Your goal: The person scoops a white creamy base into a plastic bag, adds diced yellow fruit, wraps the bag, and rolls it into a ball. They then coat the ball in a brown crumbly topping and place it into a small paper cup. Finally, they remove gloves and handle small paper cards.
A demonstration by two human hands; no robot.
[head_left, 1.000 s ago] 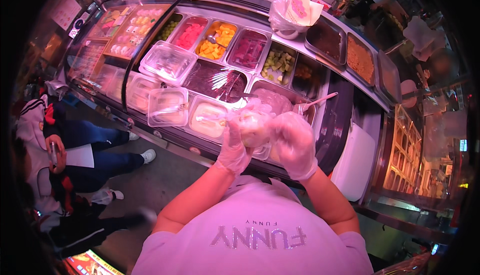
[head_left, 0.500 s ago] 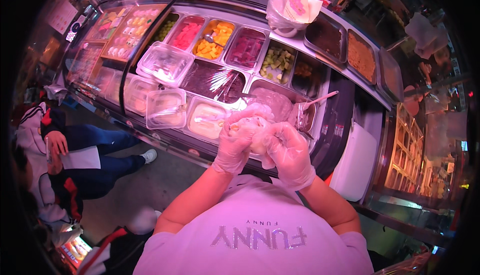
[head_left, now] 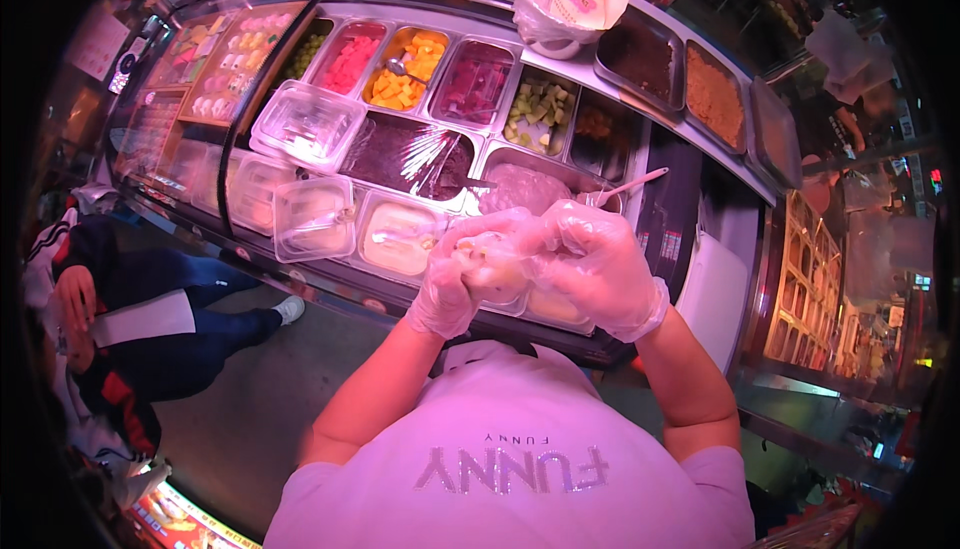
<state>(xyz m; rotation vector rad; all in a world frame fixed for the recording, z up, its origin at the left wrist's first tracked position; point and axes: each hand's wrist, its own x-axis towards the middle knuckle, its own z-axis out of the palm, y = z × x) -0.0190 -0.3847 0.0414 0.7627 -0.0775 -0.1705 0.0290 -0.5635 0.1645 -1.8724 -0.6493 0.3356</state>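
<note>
My left hand (head_left: 447,289), in a clear plastic glove, cups a pale, soft, round piece of dough with darker bits in it (head_left: 487,252). My right hand (head_left: 603,274), gloved the same way, pinches at the dough's right edge with bent fingers. Both hands hang over the near edge of the topping counter. Just beyond them is a metal pan of pale purple paste (head_left: 525,187). A pan of creamy white filling (head_left: 395,236) lies to the left of my left hand. The underside of the dough is hidden by my fingers.
Pans of pink cubes (head_left: 350,57), yellow fruit (head_left: 408,74) and green fruit (head_left: 540,119) stand farther back. A pink-handled utensil (head_left: 635,184) leans at the right. Clear lidded boxes (head_left: 308,126) sit on the left. A seated person (head_left: 150,319) is at lower left.
My right hand has moved up and to the right, its fingers now at the dough's upper right edge. My left hand still supports the dough. The view has shifted slightly.
</note>
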